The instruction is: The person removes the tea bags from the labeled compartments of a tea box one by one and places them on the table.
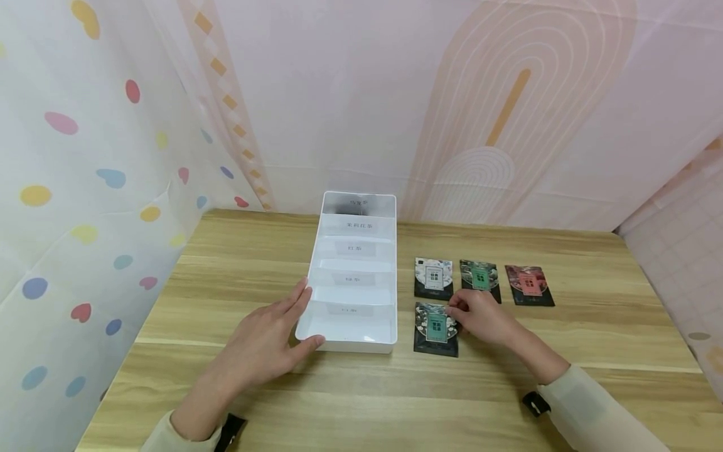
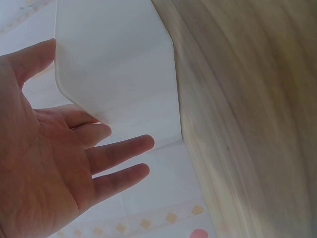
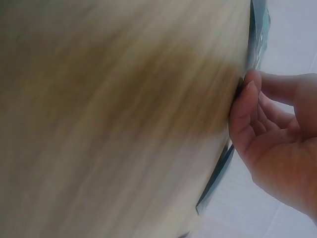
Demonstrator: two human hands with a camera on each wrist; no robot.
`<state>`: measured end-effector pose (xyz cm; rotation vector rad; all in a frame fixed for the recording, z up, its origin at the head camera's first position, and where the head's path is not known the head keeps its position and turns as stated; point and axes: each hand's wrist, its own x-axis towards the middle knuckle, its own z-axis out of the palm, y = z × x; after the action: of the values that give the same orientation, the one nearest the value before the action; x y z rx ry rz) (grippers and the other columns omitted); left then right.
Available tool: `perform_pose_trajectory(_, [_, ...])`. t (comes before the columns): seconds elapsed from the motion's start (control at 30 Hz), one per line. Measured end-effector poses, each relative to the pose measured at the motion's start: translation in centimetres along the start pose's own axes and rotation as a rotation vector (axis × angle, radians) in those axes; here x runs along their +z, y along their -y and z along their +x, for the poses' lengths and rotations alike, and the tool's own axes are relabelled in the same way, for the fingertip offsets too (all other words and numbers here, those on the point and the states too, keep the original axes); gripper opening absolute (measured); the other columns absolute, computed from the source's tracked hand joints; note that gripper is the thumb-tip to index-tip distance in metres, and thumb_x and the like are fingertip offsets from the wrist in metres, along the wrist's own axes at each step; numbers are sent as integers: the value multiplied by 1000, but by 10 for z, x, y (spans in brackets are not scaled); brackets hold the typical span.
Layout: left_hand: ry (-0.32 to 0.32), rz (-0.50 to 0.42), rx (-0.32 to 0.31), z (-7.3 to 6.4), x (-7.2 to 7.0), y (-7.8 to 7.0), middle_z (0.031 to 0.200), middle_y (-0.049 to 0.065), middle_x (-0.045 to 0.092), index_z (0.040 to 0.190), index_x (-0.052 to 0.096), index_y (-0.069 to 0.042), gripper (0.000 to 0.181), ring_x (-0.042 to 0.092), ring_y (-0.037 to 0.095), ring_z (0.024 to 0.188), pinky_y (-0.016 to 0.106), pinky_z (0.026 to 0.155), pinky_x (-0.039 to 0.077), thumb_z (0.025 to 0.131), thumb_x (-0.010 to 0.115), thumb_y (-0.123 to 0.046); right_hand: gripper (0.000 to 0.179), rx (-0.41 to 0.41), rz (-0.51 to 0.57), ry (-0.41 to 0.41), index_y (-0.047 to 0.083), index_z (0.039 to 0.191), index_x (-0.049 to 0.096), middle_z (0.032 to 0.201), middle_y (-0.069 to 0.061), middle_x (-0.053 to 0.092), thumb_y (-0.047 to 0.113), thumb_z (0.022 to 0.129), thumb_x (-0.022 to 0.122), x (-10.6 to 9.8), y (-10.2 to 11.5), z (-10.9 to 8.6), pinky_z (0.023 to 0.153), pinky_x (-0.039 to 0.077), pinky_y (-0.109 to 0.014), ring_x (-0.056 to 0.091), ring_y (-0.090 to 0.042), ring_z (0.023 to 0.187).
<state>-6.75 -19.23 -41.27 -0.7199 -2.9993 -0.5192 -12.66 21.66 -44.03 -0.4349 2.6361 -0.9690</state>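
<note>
A white box (image 1: 353, 346) split into several labelled compartments stands at the middle of the table. Against its near left corner rests my left hand (image 1: 262, 342), thumb at the front rim and fingers along the left side; in the left wrist view the left hand (image 2: 54, 144) has its fingers spread and fairly straight. To the right of the box lies a black sachet with a teal label (image 1: 437, 329). My right hand (image 1: 482, 317) pinches its upper right edge between thumb and forefinger. In the right wrist view, the right hand (image 3: 277, 134) has its fingertips together at the sachet's edge.
Behind the teal-label sachet lie three more in a row: a white-label sachet (image 1: 433, 276), a green-label sachet (image 1: 479, 276) partly behind the right hand, and a red-label sachet (image 1: 530, 285). A patterned curtain (image 1: 339, 94) hangs along the back edge of the wooden table (image 1: 361, 402).
</note>
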Motion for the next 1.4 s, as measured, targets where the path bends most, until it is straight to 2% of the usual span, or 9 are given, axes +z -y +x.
perform_pose_trajectory(0.33, [5,0,2,0,1,0,168,16,33,157,42,4,85,57,41,134,57,104,50,99,67,-52,10,22,-12,-6,3,102,71,76,2,64,11,105,64,1,1,1,54,48,-26,58,-12,62])
perform_pose_trajectory(0.67, [7,1,-2,1,1,1,168,14,32,158,41,3,86,57,41,134,57,104,50,99,66,-54,9,15,-10,11,6,98,70,70,0,62,9,104,64,-3,1,1,52,43,-25,56,-13,58])
perform_pose_trajectory(0.8, [9,0,-2,1,1,1,168,15,32,158,41,4,86,57,40,135,57,104,50,99,66,-54,9,-3,1,14,5,98,69,72,-1,63,9,104,64,-8,2,0,52,45,-26,57,-14,59])
perform_pose_trajectory(1.13, [7,-1,3,1,-1,1,168,15,33,157,41,4,86,57,40,135,57,104,50,99,67,-53,9,-95,-25,-105,3,105,72,75,1,59,9,103,66,-22,12,6,53,42,-26,49,-13,61])
perform_pose_trajectory(1.4, [5,-3,8,1,0,0,167,16,33,157,42,5,86,58,41,134,57,103,51,98,67,-53,16,-154,51,-177,-2,115,71,86,-12,69,8,104,64,-31,28,18,55,47,-28,57,-18,67])
